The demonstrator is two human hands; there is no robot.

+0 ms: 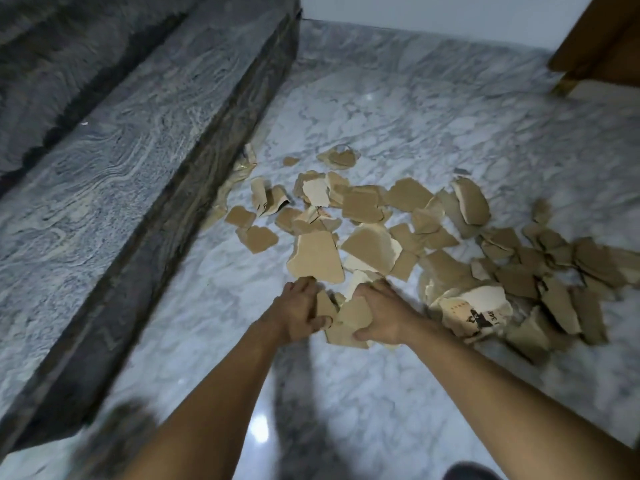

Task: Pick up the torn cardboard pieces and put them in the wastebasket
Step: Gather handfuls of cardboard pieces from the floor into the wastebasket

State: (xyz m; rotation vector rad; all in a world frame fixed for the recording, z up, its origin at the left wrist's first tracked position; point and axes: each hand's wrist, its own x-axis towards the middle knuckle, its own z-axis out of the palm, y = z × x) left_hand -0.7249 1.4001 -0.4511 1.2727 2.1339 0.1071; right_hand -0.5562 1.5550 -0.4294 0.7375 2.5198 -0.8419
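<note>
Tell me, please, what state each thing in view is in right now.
held cardboard pieces: bunched between both hands.
left hand: grips the bunch's left side.
right hand: grips its right side.
scattered cardboard pieces: lying loose, overlapping, on the marble floor.
wastebasket: not in view.

White-veined marble floor, dark grey stone step along the left, brown wooden furniture far right
</note>
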